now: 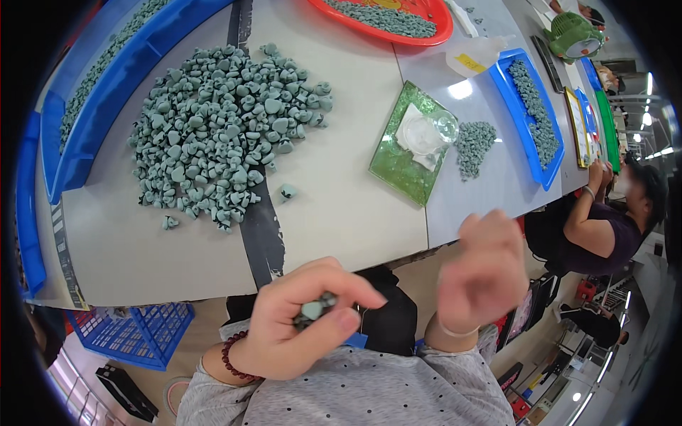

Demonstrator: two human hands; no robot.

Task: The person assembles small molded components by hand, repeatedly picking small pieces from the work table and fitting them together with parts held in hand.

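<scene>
In the head view, the left hand [298, 323] sits low and near, just off the near edge of the pale grey worktable [341, 206], fingers curled and grasping a small grey-green moulded piece [312, 309] between thumb and fingertips. A dark red bead bracelet [231, 358] circles that wrist. The right hand [483, 273] is raised to the right of it, blurred, its fingers loosely bent; whether it pinches anything cannot be told. A thin pale band rings its wrist.

On the table, left of centre, lies a large loose heap of matching grey-green moulded pieces [224, 135], with a few strays at its near edge. A long blue plastic tray [85, 135] runs along the far left, holding more of them. At the far edge sits a red round tray [419, 32], also filled. Right of centre lies a green rectangular glass plate [398, 167] with a clear plastic bag [423, 135] on it, a small pile of pieces just beside it, and another blue tray [529, 142] further right.

At the far right a seated person in a dark top [611, 234] leans on the table.
</scene>
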